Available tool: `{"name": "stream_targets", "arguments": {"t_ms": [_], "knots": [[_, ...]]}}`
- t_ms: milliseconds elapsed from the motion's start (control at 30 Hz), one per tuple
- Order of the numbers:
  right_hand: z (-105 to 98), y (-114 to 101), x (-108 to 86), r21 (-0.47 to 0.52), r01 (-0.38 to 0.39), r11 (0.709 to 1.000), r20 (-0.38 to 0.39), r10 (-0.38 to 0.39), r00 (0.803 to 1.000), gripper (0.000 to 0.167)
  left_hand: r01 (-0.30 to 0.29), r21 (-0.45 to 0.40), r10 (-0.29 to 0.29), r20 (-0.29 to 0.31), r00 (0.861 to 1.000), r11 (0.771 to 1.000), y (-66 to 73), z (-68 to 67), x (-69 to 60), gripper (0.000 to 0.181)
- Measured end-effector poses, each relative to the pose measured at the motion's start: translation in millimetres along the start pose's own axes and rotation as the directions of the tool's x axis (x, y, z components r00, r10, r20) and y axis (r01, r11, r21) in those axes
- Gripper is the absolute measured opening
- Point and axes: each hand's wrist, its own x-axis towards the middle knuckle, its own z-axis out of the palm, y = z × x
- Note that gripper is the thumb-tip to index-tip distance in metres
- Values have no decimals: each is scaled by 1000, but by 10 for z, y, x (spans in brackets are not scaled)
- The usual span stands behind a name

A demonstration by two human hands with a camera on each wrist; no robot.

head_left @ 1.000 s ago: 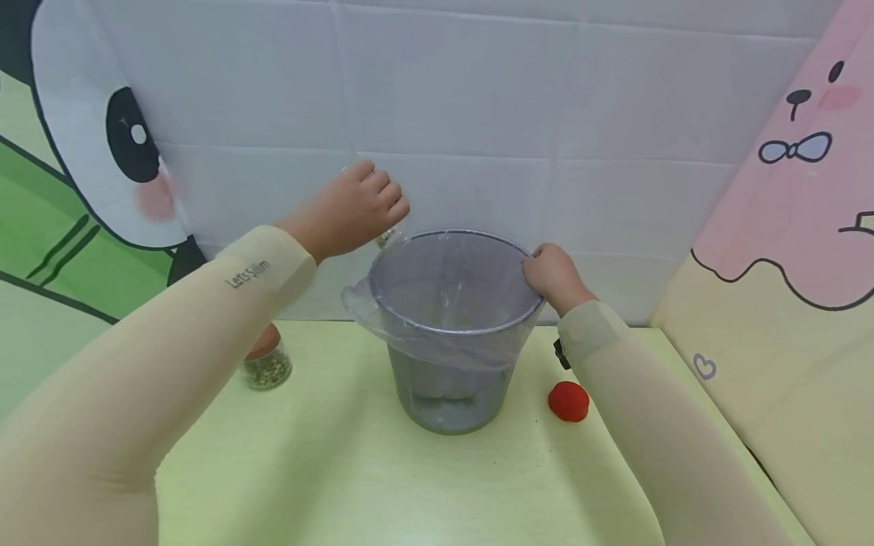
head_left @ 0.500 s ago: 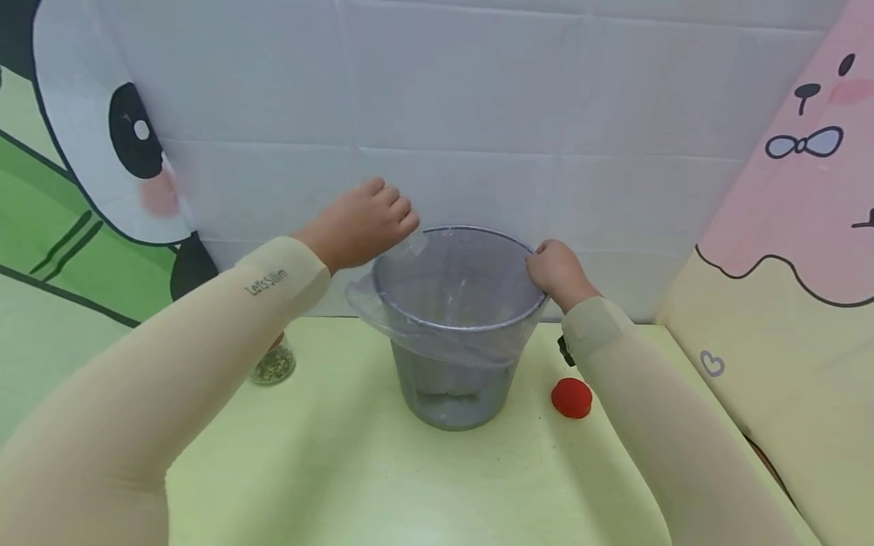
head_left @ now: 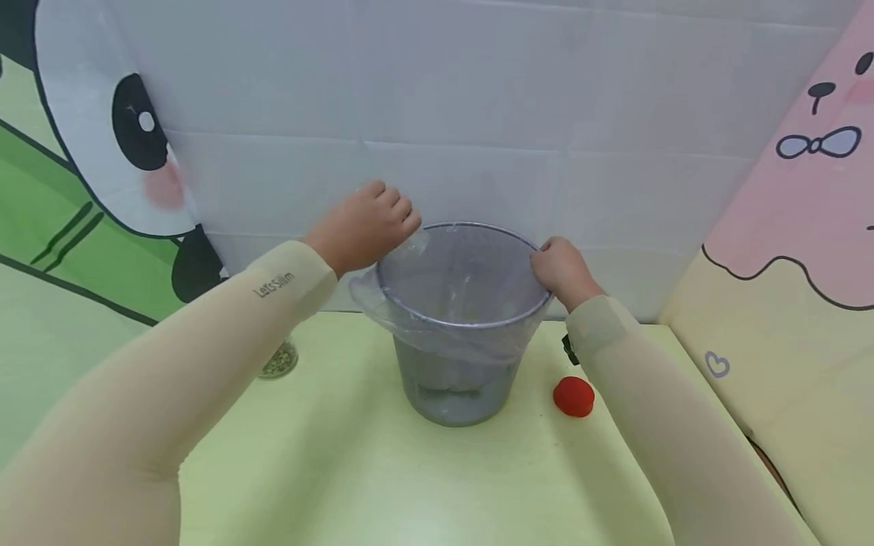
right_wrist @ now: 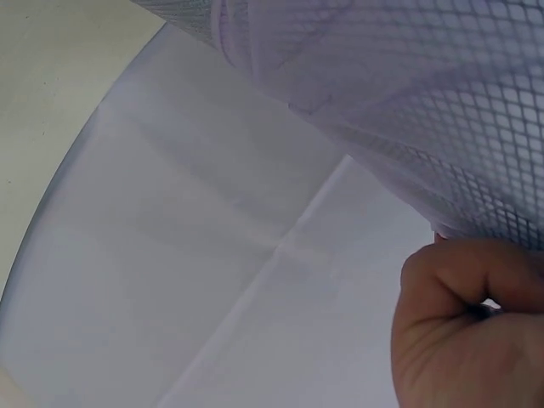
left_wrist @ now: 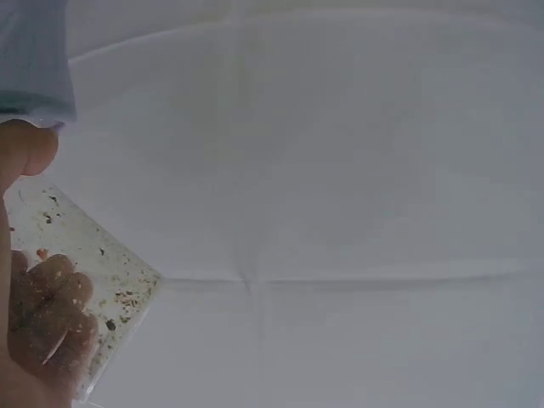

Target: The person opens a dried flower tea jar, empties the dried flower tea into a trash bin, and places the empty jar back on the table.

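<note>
Clear container (left_wrist: 106,268) gripped by left fingers (head_left: 392,203), right fingers (head_left: 544,263) pinching rim (head_left: 471,325) of bin (head_left: 456,390)

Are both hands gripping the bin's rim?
No, only the right hand grips the bin's rim, while the left hand holds a clear, flecked container.

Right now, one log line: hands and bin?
bin: upright, lined | left hand: holds clear container with specks | right hand: grips bin rim | red object: on table
</note>
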Motion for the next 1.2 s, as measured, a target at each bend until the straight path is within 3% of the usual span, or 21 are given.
{"name": "stream_targets", "arguments": {"t_ms": [33, 167, 367, 633, 767, 1033, 1200], "knots": [[3, -1, -2, 2, -1, 1000, 1, 1, 1000, 39, -13, 18, 12, 9, 1000, 1000, 26, 21, -17, 22], [4, 1, 2, -6, 8, 1000, -7, -8, 1000, 39, 57, -53, -58, -9, 998, 997, 36, 70, -64, 21], [-1, -18, -3, -24, 12, 1000, -1, -12, 1000, 39, 100, -127, -104, -28, 994, 987, -17, 114, -171, 16], [-32, -52, -21, -24, -3, 1000, 2, 3, 1000, 41, 186, -220, -188, 15, 982, 957, -89, 197, -346, 32], [-19, -45, -10, -18, -8, 1000, 8, 8, 1000, 42, 275, -329, -258, 96, 961, 903, -92, 250, -445, 43], [33, 0, 27, -37, 8, 999, -6, -8, 1000, 41, 442, -480, -359, 259, 896, 758, -33, 404, -628, 62], [38, 23, 26, -53, 13, 999, -20, -14, 1000, 36, 517, -563, -421, 302, 855, 645, 25, 492, -717, 62]]}}
